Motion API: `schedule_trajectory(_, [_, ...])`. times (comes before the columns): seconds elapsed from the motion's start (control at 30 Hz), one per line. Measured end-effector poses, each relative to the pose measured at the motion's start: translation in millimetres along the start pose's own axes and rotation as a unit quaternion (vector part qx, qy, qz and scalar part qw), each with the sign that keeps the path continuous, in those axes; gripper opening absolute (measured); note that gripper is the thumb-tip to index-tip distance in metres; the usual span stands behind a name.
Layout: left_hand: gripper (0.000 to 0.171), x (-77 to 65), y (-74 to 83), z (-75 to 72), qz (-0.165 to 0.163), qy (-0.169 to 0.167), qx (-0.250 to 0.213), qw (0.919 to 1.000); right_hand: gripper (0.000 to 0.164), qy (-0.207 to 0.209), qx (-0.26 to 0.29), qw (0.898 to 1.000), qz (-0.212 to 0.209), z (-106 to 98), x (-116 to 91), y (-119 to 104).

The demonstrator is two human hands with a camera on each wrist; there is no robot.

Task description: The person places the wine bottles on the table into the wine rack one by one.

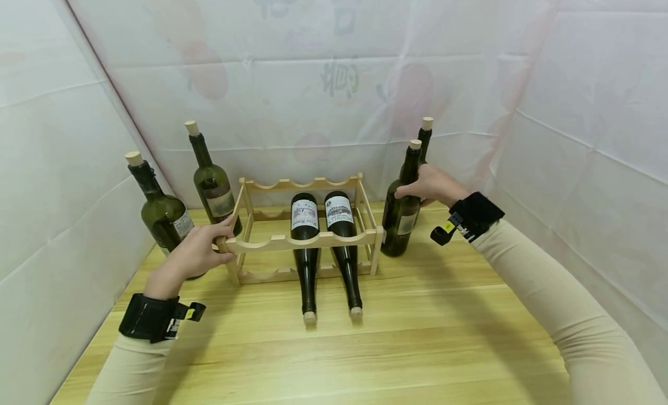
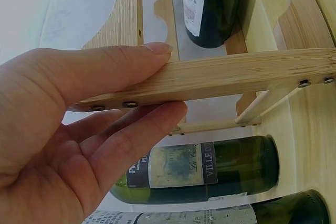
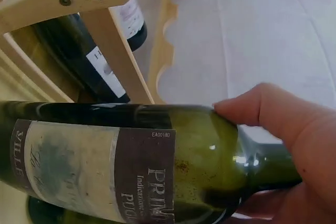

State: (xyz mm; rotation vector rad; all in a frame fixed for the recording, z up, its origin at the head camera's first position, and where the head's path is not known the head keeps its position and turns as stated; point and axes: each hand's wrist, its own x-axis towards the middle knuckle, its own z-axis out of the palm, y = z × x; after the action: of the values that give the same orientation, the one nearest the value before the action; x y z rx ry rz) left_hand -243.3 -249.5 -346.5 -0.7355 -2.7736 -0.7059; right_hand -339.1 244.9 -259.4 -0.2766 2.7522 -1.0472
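Steadying the rack, gripping the bottle
We pinch the rack (image 1: 273,243) in our left hand (image 1: 193,253), thumb above, fingers beneath; our right hand (image 1: 435,184) grasps the bottle (image 3: 136,161), upright, its body below the fingers. We should brace the rack and secure the bottle's shoulder, avoiding the rack post left of the right fingers. Wood-grained table (image 1: 417,341) below both hands; pale cloth (image 1: 334,120) beyond and either side.

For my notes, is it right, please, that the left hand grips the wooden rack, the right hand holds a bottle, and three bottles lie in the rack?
Not quite: the head view shows two bottles, not three, lying in the wooden rack. The left hand indeed grips it, and the right hand holds a bottle.
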Motion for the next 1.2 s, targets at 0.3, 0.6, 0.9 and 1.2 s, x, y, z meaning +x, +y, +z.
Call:
schedule_trajectory(0.3, [0.021,0.2,1.1,0.2,0.001,0.001,0.000,1.0000,0.117,0.018,-0.010,0.999,0.028,14.5,2.0,12.5])
schedule_trajectory(0.6, [0.020,0.7,1.6,-0.3,0.005,0.000,-0.002,1.0000,0.111,0.082,-0.028,0.996,0.010,26.3,1.4,15.1])
schedule_trajectory(0.9, [0.020,1.1,1.2,-1.6,0.004,0.002,-0.001,1.0000,0.066,0.074,-0.011,0.997,-0.005,22.0,1.5,13.0])
schedule_trajectory(1.2, [0.020,1.9,0.2,0.2,0.007,0.002,-0.001,1.0000,0.073,0.083,-0.032,0.996,0.001,20.5,0.7,20.3])
